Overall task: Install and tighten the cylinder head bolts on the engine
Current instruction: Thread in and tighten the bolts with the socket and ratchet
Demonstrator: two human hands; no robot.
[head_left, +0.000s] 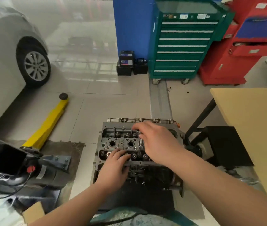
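Right, cylinder head [121,142] sits face-up on top of the engine [137,160], which stands on the tiled floor [105,103] straight in front of you. Everything below is placed relative to that head.

Your right hand [157,141] is over the right half of the head, fingers curled down around a slim metal bolt-like piece [140,139] that stands roughly upright near the head's centre line. Can't tell whether its lower end is seated in a hole; the hand covers it. Two open round bores [121,143] lie bare just left of that hand.

Your left hand [114,167] rests on the near edge of the head, left of the right hand. Fingers are spread and fairly straight, tips touching the near row of valve springs [135,155]. It grips nothing.

The two hands are apart, with the bolt piece between them and closer to the right.

Outward from the head:
- Far edge: a row of studs or fittings [139,119], blurred.
- Left: a yellow lift arm [51,121] on the floor, and a dark machine with a red knob [31,168] nearer you.
- Far left: a grey car [7,46].
- Right: a tan table top [252,128], with a black box [224,144] below it.
- Beyond, far side: a green drawer cabinet [181,46], a red cabinet [243,51] to its right, and black batteries [129,62] to its left.
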